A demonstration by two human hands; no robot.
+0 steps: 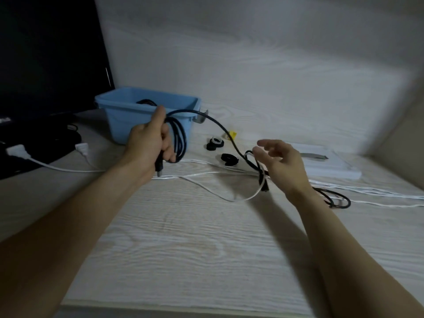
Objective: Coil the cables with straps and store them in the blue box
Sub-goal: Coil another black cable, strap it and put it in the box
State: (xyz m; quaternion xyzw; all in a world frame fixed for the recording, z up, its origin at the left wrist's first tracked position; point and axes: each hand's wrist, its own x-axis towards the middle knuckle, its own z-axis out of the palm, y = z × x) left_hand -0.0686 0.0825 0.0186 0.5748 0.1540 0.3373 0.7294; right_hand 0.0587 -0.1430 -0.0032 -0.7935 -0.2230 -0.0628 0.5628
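Left hand clamped on the cable coil, frame centre; right hand spread, empty. Cable judged light, limp — grip across gathered loops.

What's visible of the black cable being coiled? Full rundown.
The black cable looks thin, round and rubbery. Several loops hang from the left hand, whose fingers curl round them; a plug end pokes out below the fist. The free length arcs right, past the blue box, down to the open right hand and the table.
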